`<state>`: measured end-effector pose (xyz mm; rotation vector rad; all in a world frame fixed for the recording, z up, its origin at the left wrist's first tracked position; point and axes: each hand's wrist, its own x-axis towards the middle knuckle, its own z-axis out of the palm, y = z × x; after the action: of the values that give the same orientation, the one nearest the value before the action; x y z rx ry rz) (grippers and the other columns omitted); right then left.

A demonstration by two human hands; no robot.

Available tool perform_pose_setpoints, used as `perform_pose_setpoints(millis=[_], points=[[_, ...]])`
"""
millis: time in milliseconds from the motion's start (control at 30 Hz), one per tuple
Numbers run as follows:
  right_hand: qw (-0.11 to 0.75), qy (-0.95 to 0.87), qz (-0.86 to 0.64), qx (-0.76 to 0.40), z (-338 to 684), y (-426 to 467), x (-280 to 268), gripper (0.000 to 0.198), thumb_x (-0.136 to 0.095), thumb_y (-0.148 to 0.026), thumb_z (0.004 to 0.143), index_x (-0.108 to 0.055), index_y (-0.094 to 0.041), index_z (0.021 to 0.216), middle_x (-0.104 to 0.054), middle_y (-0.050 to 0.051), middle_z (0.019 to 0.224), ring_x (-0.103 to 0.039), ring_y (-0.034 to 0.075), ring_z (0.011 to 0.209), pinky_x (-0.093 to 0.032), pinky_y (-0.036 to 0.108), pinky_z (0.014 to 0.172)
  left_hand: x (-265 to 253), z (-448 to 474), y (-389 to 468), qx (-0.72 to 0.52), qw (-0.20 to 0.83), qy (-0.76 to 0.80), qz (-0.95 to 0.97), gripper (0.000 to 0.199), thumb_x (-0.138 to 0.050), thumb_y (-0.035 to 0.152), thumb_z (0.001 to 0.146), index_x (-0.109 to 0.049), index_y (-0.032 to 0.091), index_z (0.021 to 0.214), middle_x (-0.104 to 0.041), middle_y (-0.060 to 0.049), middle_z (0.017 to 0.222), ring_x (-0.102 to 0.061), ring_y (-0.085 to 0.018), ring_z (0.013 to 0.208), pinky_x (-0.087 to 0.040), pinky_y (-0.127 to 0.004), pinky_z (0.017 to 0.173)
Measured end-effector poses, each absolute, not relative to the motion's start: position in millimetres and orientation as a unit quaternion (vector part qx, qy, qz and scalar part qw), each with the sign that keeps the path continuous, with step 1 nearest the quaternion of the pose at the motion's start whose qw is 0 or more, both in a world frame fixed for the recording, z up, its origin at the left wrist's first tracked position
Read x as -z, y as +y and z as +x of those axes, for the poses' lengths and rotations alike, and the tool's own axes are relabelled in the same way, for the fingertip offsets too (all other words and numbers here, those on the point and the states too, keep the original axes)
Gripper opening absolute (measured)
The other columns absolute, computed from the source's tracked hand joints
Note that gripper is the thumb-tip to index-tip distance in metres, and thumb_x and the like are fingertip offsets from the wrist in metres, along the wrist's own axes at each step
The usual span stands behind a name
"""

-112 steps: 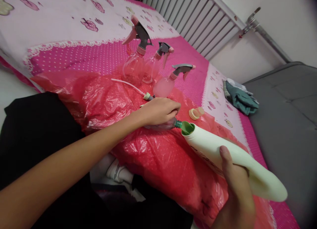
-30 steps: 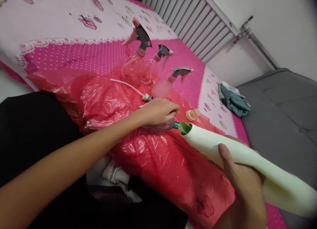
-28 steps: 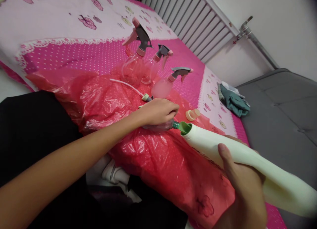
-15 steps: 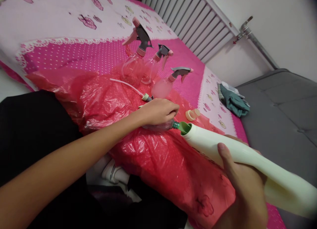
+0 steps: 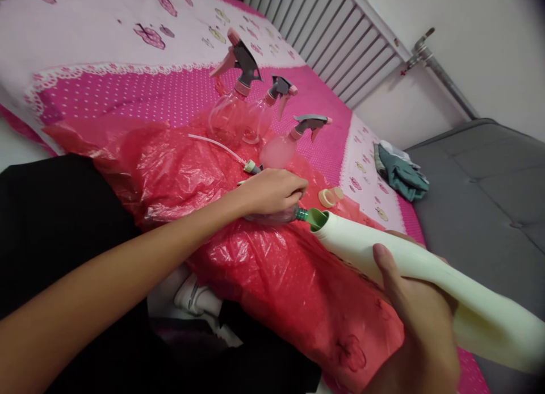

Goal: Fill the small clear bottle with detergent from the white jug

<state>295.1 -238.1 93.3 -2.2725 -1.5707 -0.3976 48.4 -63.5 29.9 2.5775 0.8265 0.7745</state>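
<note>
My left hand (image 5: 276, 191) is closed around a clear bottle (image 5: 279, 217) with a green neck, mostly hidden under the fingers. At its mouth is the green spout of a big pale-green plastic bottle (image 5: 357, 240), tilted toward it. My right hand (image 5: 419, 303) grips that big bottle along its middle. Just behind my left hand lies a spray head (image 5: 251, 166) with a thin clear tube. A pale cap (image 5: 330, 197) rests to the right of the clear bottle.
Red plastic sheeting (image 5: 170, 167) covers part of the pink bed (image 5: 140, 96). Three spray bottles stand on it, among them a pink-filled one (image 5: 279, 150). Folded clothes (image 5: 400, 170) lie near the grey headboard (image 5: 481, 189). A radiator (image 5: 327, 36) is on the wall.
Almost nothing differs. Both hands keep their grips, and the spout stays at the clear bottle's mouth.
</note>
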Motion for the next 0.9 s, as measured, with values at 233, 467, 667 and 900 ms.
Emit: perform_pose_setpoints(millis=[233,467,667,900], points=[[0.172,-0.558,-0.8,0.14,293.1,-236.2,-95.5,0.068,-0.047,-0.077,0.083,-0.073,-0.025,0.118,-0.069,0.01,0.104,-0.06,0.034,0.105,-0.038,0.056,0.108,-28.8,48.2,-63.1,-0.277,0.161,0.287,0.903,0.021,-0.046,0.024,0.096,-0.064,0.019,0.088,-0.07,-0.005,0.086,-0.062,-0.019,0.079,-0.032,-0.032,0.065],[0.177,-0.565,-0.793,0.143,289.7,-235.0,-97.5,0.067,-0.047,-0.077,0.082,-0.073,-0.024,0.114,-0.07,0.01,0.101,-0.062,0.034,0.105,-0.037,0.057,0.109,-31.1,47.9,-63.8,-0.269,0.169,0.29,0.902,0.021,-0.046,0.024,0.096,-0.065,0.019,0.088,-0.07,-0.005,0.087,-0.061,-0.019,0.079,-0.032,-0.032,0.067],[0.17,-0.566,-0.792,0.153,288.9,-236.5,-97.5,0.066,-0.046,-0.076,0.083,-0.072,-0.025,0.116,-0.068,0.01,0.108,-0.06,0.034,0.112,-0.035,0.057,0.111,-29.8,48.1,-63.7,-0.275,0.167,0.289,0.902,0.021,-0.046,0.024,0.096,-0.066,0.019,0.089,-0.07,-0.006,0.087,-0.061,-0.02,0.079,-0.033,-0.032,0.067],[0.176,-0.573,-0.785,0.158,285.7,-236.0,-99.4,0.064,-0.047,-0.075,0.081,-0.072,-0.024,0.111,-0.067,0.01,0.1,-0.06,0.034,0.106,-0.036,0.059,0.11,-30.0,48.4,-63.5,-0.271,0.164,0.29,0.903,0.02,-0.046,0.024,0.096,-0.064,0.019,0.088,-0.07,-0.005,0.087,-0.062,-0.02,0.08,-0.032,-0.032,0.067]])
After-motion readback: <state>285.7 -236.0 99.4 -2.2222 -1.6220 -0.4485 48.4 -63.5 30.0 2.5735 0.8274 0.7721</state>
